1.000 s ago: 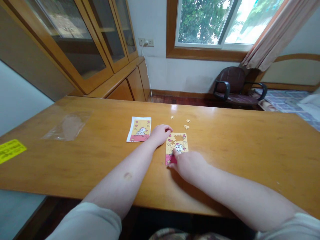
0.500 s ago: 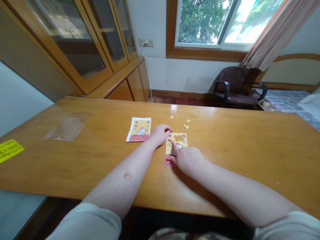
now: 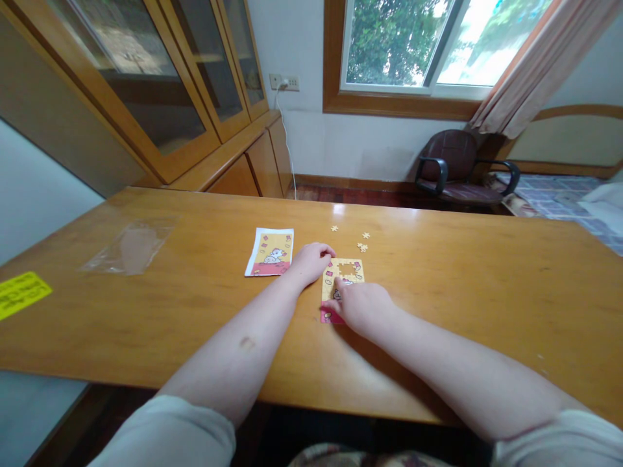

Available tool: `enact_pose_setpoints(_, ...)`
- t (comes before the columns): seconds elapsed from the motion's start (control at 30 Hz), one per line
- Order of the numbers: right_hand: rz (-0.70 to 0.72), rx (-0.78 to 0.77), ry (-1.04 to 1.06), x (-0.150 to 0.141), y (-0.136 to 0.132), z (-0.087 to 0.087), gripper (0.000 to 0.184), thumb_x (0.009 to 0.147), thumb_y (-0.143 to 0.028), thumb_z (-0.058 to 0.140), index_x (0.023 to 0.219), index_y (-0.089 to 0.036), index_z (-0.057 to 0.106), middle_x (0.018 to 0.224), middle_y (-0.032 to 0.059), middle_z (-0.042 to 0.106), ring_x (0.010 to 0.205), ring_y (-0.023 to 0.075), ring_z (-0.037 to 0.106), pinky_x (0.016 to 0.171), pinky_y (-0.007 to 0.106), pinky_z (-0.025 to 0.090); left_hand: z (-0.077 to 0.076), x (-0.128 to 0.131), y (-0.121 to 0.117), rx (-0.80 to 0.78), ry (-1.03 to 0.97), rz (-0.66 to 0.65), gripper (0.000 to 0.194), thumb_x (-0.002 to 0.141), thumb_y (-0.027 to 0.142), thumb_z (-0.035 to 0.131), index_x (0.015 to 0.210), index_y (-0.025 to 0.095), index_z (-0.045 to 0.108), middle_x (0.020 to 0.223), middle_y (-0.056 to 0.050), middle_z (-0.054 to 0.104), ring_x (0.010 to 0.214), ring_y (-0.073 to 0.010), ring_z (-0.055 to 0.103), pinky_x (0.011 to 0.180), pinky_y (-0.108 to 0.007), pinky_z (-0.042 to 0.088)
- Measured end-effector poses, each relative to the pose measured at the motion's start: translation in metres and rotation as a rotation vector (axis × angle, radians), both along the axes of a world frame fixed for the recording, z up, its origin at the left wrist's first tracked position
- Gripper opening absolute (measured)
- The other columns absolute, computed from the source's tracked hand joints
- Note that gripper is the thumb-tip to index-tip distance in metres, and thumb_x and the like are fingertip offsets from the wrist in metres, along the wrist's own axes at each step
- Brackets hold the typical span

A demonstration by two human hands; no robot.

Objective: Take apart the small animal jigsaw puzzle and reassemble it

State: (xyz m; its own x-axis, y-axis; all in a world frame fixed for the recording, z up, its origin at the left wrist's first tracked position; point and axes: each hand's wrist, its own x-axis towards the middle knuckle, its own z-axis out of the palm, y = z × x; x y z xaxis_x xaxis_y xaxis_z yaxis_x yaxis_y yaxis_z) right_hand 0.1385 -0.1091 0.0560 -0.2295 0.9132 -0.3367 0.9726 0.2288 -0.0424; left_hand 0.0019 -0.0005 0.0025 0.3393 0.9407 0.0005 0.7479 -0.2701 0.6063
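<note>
A small jigsaw puzzle (image 3: 329, 290) with a white cartoon animal on yellow and pink lies on the table, with a gap in its upper part. My right hand (image 3: 364, 305) covers its lower right; the index finger is stretched out and presses on the puzzle's left middle, while the thumb is spread over the pink strip. At the upper left corner rests my left hand (image 3: 314, 261), its fingers loosely bent and apart from the thumb, holding nothing I can see. Several loose puzzle pieces (image 3: 366, 235) lie beyond the puzzle, one piece (image 3: 334, 228) further left.
A printed picture sheet (image 3: 270, 253) with the same design lies left of my left hand. Further left are a clear plastic bag (image 3: 131, 246) and a yellow label (image 3: 23, 295). Past the wooden table (image 3: 462, 292) stand a glass-door cabinet (image 3: 214, 130) and an armchair (image 3: 452, 162).
My right hand has slid slightly up the puzzle, its index fingertip now where a small left-hand gap showed before; that gap no longer shows. My left hand has stayed at the corner.
</note>
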Motion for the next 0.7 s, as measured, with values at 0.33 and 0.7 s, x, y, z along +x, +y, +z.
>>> enact_pose_setpoints(0.33, -0.098, 0.066, 0.029, 0.011, 0.018, 0.01, 0.043, 0.095, -0.048, 0.04, 0.113, -0.015, 0.06, 0.091, 0.0158, 0.072, 0.088, 0.0281, 0.07, 0.072, 0.035, 0.052, -0.001, -0.001, 0.0, 0.015, -0.01, -0.022, 0.026, 0.078, 0.019, 0.054, 0.093, 0.021, 0.075, 0.099, -0.004, 0.073, 0.092, -0.0195, 0.065, 0.086, -0.03, 0.051)
enact_pose_setpoints(0.7, -0.23, 0.338, 0.13, 0.084, 0.091, -0.023, 0.041, 0.096, -0.045, 0.041, 0.116, -0.021, 0.066, 0.115, 0.0115, 0.063, 0.097, 0.0219, 0.063, 0.086, 0.031, 0.045, 0.004, -0.002, -0.003, 0.033, 0.033, -0.059, 0.026, 0.08, 0.024, 0.057, 0.097, 0.022, 0.076, 0.103, -0.005, 0.071, 0.098, -0.0214, 0.064, 0.091, -0.034, 0.049)
